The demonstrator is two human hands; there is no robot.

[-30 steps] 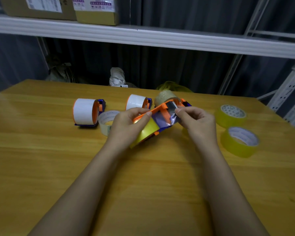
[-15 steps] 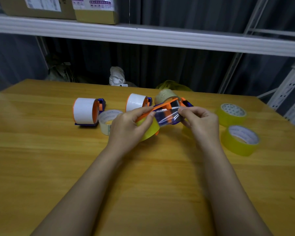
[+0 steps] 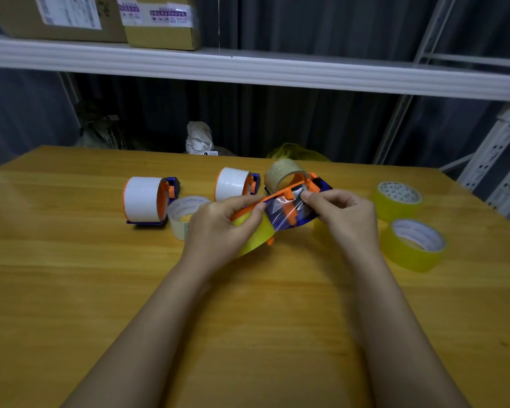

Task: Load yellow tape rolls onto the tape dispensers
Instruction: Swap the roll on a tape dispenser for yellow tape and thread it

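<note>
Just in front of the brown roll, the left hand grips the dispenser with its yellow roll, the right hand pinches the tape end, which should probably be pulled straight and flat toward the cutter.

Both forearms reach forward, converging. The left hand curls in a grip, thumb on top. The right hand pinches with thumb and forefinger.

dispenser — orange, blue | 2 tape rolls — yellow | table — amber woodgrain
</note>
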